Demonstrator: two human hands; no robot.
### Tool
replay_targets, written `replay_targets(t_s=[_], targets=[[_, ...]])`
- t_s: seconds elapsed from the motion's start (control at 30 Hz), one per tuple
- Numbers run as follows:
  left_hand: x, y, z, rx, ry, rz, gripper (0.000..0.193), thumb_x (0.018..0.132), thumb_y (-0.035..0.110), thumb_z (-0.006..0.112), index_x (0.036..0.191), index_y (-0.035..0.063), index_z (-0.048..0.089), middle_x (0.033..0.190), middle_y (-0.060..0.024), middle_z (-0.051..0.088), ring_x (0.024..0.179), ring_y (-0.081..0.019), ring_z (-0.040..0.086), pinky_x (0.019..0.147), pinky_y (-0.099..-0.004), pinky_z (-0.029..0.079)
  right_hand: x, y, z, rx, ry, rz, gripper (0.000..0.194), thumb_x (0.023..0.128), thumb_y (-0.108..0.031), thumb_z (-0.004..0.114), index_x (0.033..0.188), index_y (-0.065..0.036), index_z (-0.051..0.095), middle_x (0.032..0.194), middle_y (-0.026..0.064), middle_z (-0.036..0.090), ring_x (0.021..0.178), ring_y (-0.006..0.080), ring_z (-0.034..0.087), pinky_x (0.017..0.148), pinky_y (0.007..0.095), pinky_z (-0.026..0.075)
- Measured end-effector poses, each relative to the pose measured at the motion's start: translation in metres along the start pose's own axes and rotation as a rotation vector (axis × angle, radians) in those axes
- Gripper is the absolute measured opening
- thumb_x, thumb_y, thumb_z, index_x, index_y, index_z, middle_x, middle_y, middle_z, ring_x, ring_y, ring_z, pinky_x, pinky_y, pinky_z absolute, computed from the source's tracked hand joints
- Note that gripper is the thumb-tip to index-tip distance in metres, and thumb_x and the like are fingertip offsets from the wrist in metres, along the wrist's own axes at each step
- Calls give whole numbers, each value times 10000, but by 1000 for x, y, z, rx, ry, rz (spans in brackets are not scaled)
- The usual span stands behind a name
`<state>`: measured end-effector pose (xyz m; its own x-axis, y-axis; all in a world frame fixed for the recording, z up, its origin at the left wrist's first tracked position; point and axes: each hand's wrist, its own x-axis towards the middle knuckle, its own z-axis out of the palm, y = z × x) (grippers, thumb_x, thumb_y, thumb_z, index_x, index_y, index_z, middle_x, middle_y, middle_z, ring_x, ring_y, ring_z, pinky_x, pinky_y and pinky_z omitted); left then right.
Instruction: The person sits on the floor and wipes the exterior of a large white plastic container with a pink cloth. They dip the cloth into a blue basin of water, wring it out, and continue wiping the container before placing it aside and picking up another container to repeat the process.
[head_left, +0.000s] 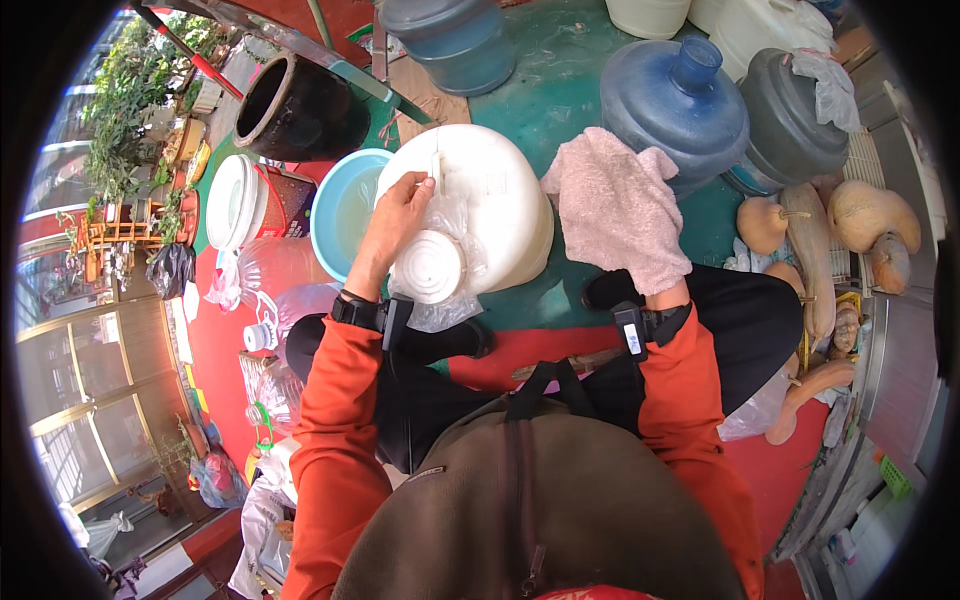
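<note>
My left hand (406, 211) has its fingers closed on the handle (437, 169) on top of a large white plastic jug (502, 202). Below that hand, a round white screw cap (430, 265) sits over clear plastic film (474, 255) on the jug's mouth. A pink terry cloth (611, 202) is draped over my right hand, whose fingers are hidden beneath it; the cloth hangs to the right of the jug. Left of the jug stands a light-blue basin (339, 225) with cloudy liquid in it, partly behind my left wrist.
Blue water-cooler bottles (667, 112) stand ahead on the right, another (457, 49) ahead. A dark glazed crock (319, 109) and a white-lidded bucket (232, 202) are at the left. Pumpkins and squashes (806, 255) lie at the right, clear plastic bottles (274, 274) at the left.
</note>
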<state>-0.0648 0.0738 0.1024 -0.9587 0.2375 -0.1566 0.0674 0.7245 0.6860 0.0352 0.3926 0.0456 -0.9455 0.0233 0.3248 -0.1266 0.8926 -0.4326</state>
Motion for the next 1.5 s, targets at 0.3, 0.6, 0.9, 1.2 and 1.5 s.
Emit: replay_targets(t_s=[0.3, 0.6, 0.9, 1.2, 1.5], targets=[[-8, 11, 27, 232, 81, -31, 520, 864, 195, 672, 1317, 5, 502, 1050, -251, 676, 1001, -434, 661, 892, -486, 503, -41, -85, 48, 257, -45, -141, 445, 898, -282, 564, 1310, -118, 531, 1384, 82, 511, 1342, 240, 395, 1124, 451, 258], [-10, 19, 22, 313, 50, 172, 244, 796, 61, 540, 988, 35, 690, 984, -237, 669, 967, -436, 649, 882, -463, 504, 54, -92, 100, 106, 139, -265, 510, 942, -301, 549, 1421, -126, 528, 1516, 56, 498, 1486, 227, 330, 1238, 439, 155], [-17, 18, 22, 164, 131, 100, 163, 820, 62, 534, 820, -8, 681, 871, -218, 672, 860, -426, 653, 802, -470, 509, 10, -85, 40, 409, -149, -433, 504, 928, -286, 580, 1407, -136, 551, 1494, 55, 522, 1476, 215, 342, 1245, 441, 161], [-11, 23, 28, 326, 166, 267, 167, 844, 93, 525, 800, 8, 661, 825, -224, 670, 816, -440, 653, 763, -517, 504, 0, -100, 89, 2120, -356, 400, 502, 1077, -320, 353, 1509, -68, 400, 1561, 120, 421, 1456, 248, 371, 1238, 410, 226], [-12, 23, 31, 200, 149, 62, 210, 883, 173, 581, 981, 0, 646, 798, -256, 674, 831, -468, 658, 781, -524, 512, -16, -84, 48, 142, -78, -331, 654, 941, -363, 538, 1529, -115, 398, 1587, 54, 397, 1525, 206, 257, 1271, 438, 108]])
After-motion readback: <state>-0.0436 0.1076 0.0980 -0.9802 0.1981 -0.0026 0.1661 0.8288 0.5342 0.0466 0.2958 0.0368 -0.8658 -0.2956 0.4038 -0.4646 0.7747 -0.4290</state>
